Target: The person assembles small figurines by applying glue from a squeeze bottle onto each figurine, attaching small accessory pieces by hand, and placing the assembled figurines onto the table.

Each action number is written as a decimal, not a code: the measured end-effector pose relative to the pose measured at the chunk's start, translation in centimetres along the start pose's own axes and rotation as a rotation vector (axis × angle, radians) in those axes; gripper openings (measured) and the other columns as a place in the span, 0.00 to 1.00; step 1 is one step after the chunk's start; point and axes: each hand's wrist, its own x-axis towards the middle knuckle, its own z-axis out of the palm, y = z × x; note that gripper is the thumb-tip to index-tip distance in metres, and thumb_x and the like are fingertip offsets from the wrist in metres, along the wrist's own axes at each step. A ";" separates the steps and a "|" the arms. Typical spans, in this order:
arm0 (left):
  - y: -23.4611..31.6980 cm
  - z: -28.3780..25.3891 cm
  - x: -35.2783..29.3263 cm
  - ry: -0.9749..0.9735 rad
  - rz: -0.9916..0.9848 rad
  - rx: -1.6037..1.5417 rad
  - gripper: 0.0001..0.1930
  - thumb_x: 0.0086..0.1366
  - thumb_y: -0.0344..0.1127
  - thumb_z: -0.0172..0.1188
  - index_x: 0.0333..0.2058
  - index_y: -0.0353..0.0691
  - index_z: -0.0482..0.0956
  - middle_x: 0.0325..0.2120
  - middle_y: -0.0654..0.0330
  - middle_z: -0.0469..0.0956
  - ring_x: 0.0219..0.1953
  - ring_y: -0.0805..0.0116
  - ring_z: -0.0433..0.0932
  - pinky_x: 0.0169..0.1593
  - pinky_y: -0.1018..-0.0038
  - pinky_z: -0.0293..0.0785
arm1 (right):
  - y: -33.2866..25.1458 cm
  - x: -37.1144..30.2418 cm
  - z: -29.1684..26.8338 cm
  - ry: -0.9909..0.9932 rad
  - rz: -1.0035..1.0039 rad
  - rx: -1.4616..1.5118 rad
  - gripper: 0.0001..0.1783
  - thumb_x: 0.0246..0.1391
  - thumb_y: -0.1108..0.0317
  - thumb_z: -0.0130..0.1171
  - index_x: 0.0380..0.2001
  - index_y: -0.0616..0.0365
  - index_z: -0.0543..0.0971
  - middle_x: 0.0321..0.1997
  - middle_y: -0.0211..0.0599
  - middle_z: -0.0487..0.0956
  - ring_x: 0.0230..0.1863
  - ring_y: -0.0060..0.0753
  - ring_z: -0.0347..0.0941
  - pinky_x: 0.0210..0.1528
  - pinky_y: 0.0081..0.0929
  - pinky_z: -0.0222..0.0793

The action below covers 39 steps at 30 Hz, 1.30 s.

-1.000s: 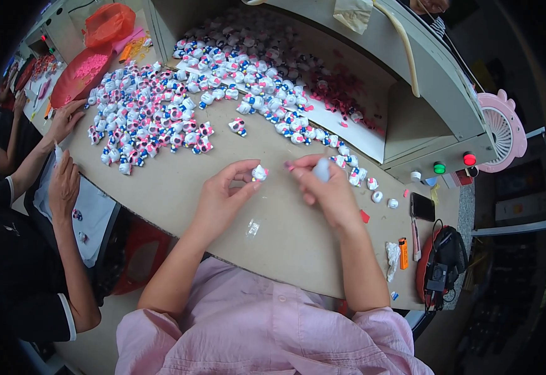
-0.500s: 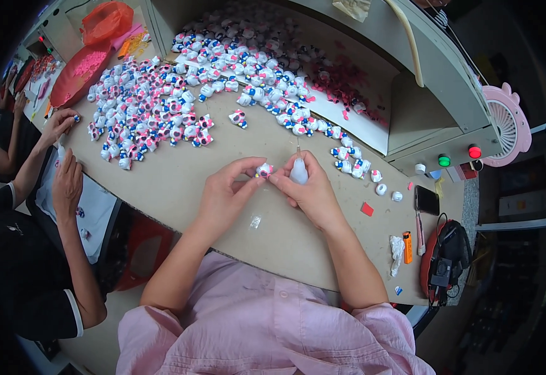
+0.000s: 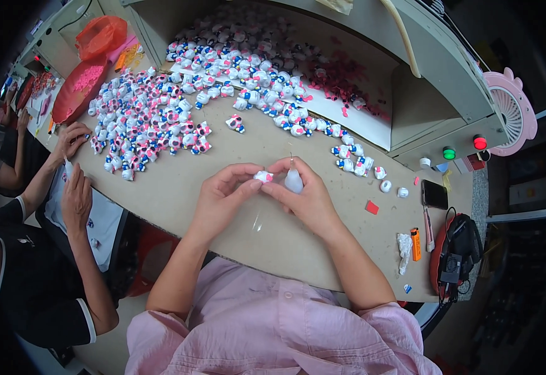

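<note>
Between the fingertips of my left hand (image 3: 222, 195) is a small cat-shaped figurine (image 3: 263, 177), mostly white with a pink part on its right side. My right hand (image 3: 310, 203) grips a small translucent squeeze bottle (image 3: 293, 182) with a thin needle tip pointing away from me. The right thumb and fingertips also meet the figurine's edge. Beyond my hands, a single figurine (image 3: 235, 124) in white, pink and blue lies apart on the table (image 3: 223, 150). A dense heap of like figurines (image 3: 148, 119) covers the far left.
More figurines fill the shelf box (image 3: 242, 62) behind. At right lie a red square (image 3: 372, 207), a phone (image 3: 434, 194), an orange lighter (image 3: 415, 244) and a black pouch (image 3: 460, 240). A pink fan (image 3: 510, 112) stands beyond. A co-worker's hands (image 3: 76, 187) work at left.
The figurine in my fingers has turned, so its dark-eyed side no longer shows and more plain white does. The bottle has shifted slightly left. The whole view has swung a little.
</note>
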 end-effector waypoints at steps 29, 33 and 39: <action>4.1 -1.7 7.5 0.245 0.764 1.139 0.13 0.59 0.29 0.66 0.44 0.39 0.80 0.42 0.54 0.79 0.46 0.53 0.75 0.51 0.61 0.69 | 2.1 1.7 -5.4 0.325 -0.110 -0.186 0.20 0.60 0.58 0.63 0.50 0.57 0.74 0.38 0.29 0.79 0.37 0.17 0.74 0.39 0.18 0.69; 2.2 2.0 10.7 0.071 0.638 1.181 0.13 0.61 0.32 0.64 0.44 0.40 0.80 0.40 0.53 0.80 0.45 0.52 0.77 0.51 0.58 0.68 | 1.0 0.9 -5.3 0.299 -0.159 -0.039 0.19 0.61 0.59 0.63 0.48 0.58 0.73 0.36 0.28 0.77 0.37 0.17 0.73 0.39 0.17 0.68; 1.5 3.7 9.7 -0.032 0.499 1.073 0.11 0.62 0.28 0.63 0.43 0.37 0.79 0.39 0.52 0.79 0.40 0.56 0.79 0.46 0.63 0.74 | 0.4 0.2 -6.0 0.346 -0.184 0.150 0.16 0.63 0.56 0.61 0.44 0.56 0.73 0.29 0.24 0.73 0.26 0.12 0.65 0.28 0.14 0.60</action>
